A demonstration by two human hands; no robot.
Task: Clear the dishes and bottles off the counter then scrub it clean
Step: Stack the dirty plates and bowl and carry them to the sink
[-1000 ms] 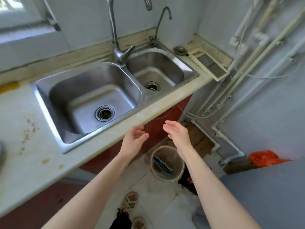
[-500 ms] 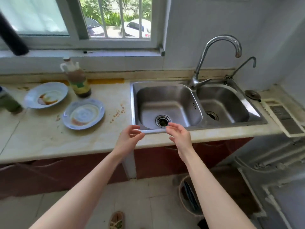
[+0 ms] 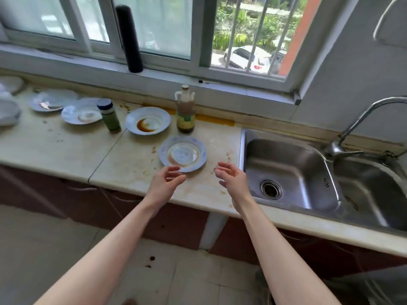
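A stained beige counter (image 3: pixel 55 148) carries several dirty blue-rimmed plates. The nearest plate (image 3: pixel 183 153) lies just left of the sink. Behind it sits a plate with brown sauce (image 3: pixel 148 120), and two more plates (image 3: pixel 82 111) (image 3: pixel 52 100) lie further left. A brown sauce bottle (image 3: pixel 185 108) stands by the back wall, a green bottle with a blue cap (image 3: pixel 109 114) to its left. My left hand (image 3: pixel 164 186) hovers at the near rim of the nearest plate, fingers loosely curled, holding nothing. My right hand (image 3: pixel 231 179) hovers to the plate's right, also relaxed and holding nothing.
A steel double sink (image 3: pixel 286 172) with a tall tap (image 3: pixel 352 126) lies to the right. A black cylinder (image 3: pixel 129 38) stands on the window sill. White dishes (image 3: pixel 8 102) sit at the far left edge. Crumbs and orange stains mark the counter.
The view swung left from the sink and floor bin to the dirty counter. Both hands moved with it and now hover beside the nearest plate, holding nothing.
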